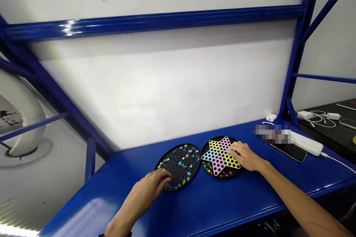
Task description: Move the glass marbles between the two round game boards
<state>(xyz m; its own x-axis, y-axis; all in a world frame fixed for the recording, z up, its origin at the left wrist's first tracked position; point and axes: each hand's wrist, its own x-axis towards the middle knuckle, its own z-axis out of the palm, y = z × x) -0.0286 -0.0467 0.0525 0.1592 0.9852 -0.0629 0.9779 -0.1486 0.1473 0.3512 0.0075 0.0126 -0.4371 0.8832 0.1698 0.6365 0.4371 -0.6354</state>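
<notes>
Two round black game boards lie side by side on a blue metal shelf (211,203). The left board (179,166) holds several coloured marbles in its holes. The right board (221,156) shows a star in yellow, pink and light blue, with marbles around its rim. My left hand (151,189) rests at the left board's near edge, fingers curled onto the marbles; what they hold, if anything, is hidden. My right hand (246,155) lies on the right side of the star board, fingers bent down onto it.
A phone (290,152) and a white power strip (307,143) lie on the shelf at the right. A black table with chargers and cables (317,116) stands beyond. Blue frame posts (294,63) and a crossbar (155,20) run along a white wall.
</notes>
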